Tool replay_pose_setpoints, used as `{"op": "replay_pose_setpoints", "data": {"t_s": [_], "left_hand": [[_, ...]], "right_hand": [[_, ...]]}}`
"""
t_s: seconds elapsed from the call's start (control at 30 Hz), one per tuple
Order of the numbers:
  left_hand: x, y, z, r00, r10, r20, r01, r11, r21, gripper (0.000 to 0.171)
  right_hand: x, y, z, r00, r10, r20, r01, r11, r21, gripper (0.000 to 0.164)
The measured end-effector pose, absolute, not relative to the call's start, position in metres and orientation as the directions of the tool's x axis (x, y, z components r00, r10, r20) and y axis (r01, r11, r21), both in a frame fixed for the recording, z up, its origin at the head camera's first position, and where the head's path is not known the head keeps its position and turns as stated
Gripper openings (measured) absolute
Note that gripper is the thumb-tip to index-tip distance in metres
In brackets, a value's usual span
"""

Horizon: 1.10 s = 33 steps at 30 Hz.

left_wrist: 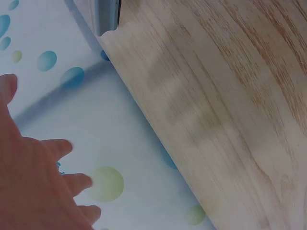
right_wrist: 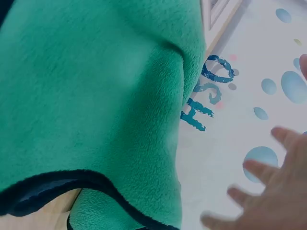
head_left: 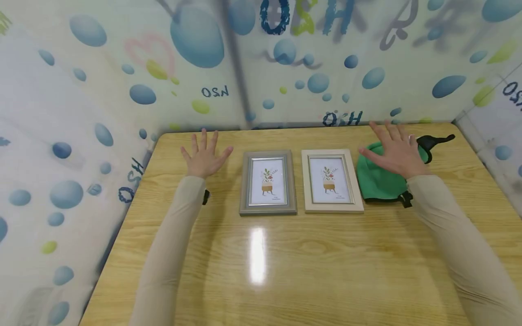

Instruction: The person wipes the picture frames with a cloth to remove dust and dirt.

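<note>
My left hand [head_left: 202, 158] hovers over the table's left back area with its fingers spread, holding nothing. Just right of it lies a grey picture frame [head_left: 244, 194] with a potted-plant print. Beside that is a cream picture frame [head_left: 356, 185] with a matching print. My right hand [head_left: 397, 151], fingers also spread, is above a green fabric item with black trim [head_left: 377, 183], partly hiding it. In the right wrist view the green fabric [right_wrist: 96, 96] looks plush and folded, and the right hand [right_wrist: 273, 191] is apart from it. The left wrist view shows the left hand [left_wrist: 38, 187] with spread fingers.
A wood-grain table [head_left: 310, 267] carries everything, with a bright reflection near its middle. A patterned wall covering [head_left: 253, 68] with blue and green dots rises behind the table and along its sides. A black strap [head_left: 436, 141] extends from the green item toward the right.
</note>
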State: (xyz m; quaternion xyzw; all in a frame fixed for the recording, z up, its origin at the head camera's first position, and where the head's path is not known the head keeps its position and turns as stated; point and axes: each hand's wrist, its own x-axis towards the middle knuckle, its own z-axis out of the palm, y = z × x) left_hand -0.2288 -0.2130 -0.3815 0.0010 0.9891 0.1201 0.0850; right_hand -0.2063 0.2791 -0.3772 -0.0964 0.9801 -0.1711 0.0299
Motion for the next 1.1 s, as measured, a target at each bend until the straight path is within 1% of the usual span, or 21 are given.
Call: {"op": "replay_pose_setpoints", "data": {"t_s": [0.13, 0.27, 0.4, 0.6, 0.77, 0.9, 1.0, 1.1], "left_hand": [[-0.227, -0.214, -0.379, -0.982, 0.016, -0.188, -0.025, 0.977, 0.213, 0.079], [-0.225, -0.215, -0.378, -0.98, 0.022, -0.196, -0.016, 0.982, 0.189, 0.066], [-0.221, -0.214, -0.378, -0.971, 0.036, -0.235, -0.018, 0.974, 0.225, 0.056], [-0.213, -0.208, -0.38, -0.957, 0.094, -0.274, 0.014, 0.96, 0.28, 0.053], [-0.21, -0.198, -0.388, -0.949, 0.15, -0.276, 0.062, 0.951, 0.303, 0.051], [-0.208, -0.187, -0.394, -0.947, 0.182, -0.265, 0.097, 0.948, 0.304, 0.047], [-0.206, -0.179, -0.397, -0.943, 0.204, -0.265, 0.119, 0.945, 0.304, 0.038], [-0.203, -0.174, -0.399, -0.931, 0.231, -0.281, 0.139, 0.939, 0.313, 0.027]], "right_hand": [[-0.205, 0.282, -0.375, -0.953, -0.304, 0.002, -0.285, 0.891, -0.354, 0.074], [-0.207, 0.286, -0.372, -0.934, -0.355, 0.025, -0.345, 0.886, -0.309, 0.06], [-0.211, 0.293, -0.37, -0.93, -0.367, 0.001, -0.355, 0.9, -0.254, 0.049], [-0.214, 0.301, -0.375, -0.924, -0.373, -0.084, -0.352, 0.915, -0.196, 0.041], [-0.216, 0.304, -0.382, -0.925, -0.353, -0.139, -0.325, 0.927, -0.19, 0.042], [-0.22, 0.306, -0.387, -0.932, -0.296, -0.208, -0.25, 0.943, -0.221, 0.05], [-0.223, 0.308, -0.392, -0.932, -0.258, -0.255, -0.204, 0.954, -0.22, 0.059], [-0.224, 0.307, -0.395, -0.929, -0.242, -0.281, -0.189, 0.961, -0.201, 0.067]]}}
